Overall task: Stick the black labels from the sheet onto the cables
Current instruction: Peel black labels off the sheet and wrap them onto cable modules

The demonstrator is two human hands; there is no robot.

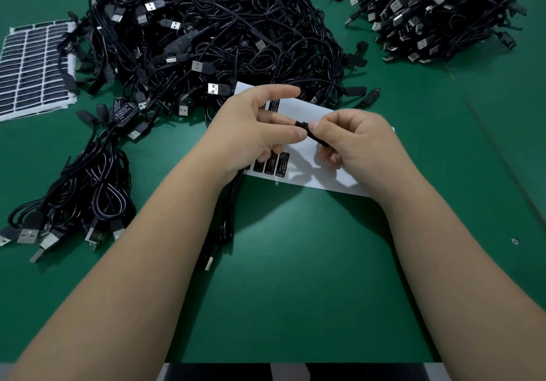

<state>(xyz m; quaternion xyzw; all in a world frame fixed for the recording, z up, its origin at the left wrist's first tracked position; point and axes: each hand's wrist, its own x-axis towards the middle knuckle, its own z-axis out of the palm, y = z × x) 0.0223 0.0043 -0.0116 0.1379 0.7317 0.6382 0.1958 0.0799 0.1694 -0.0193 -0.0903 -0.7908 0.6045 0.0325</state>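
**Head view: we are holding a small black cable part over the label sheet**

Head view is showing us a big green table [295, 277]. We are going from big things to small ones.

We are seeing a huge pile of black cables [224, 31] at the back, with silver plugs poking out. Another pile [437, 11] is sitting at the back right. A smaller bunch [88, 191] is lying near our left arm. A full sheet of labels [35, 67] is lying at the far left.

We are working over a white label sheet [307, 170] in the middle. It is looking mostly bare, with a few black labels [273, 166] sitting on its left part. They have tiny white writing on them.

We are pinching a small black cable part [307, 130] between both hands, just above the sheet. Our left hand [254, 132] is pinching one end with thumb and finger, and the pointing finger is sticking out. Our right hand [354, 141] is curling tightly around the other end. We cannot tell if a label is already on it.

What could be going wrong? We think a label could be going on crooked or wrinkled if our fingers are slipping. It could also be sticking to our fingers. The hanging cable [227, 221] could be tugging the sheet.
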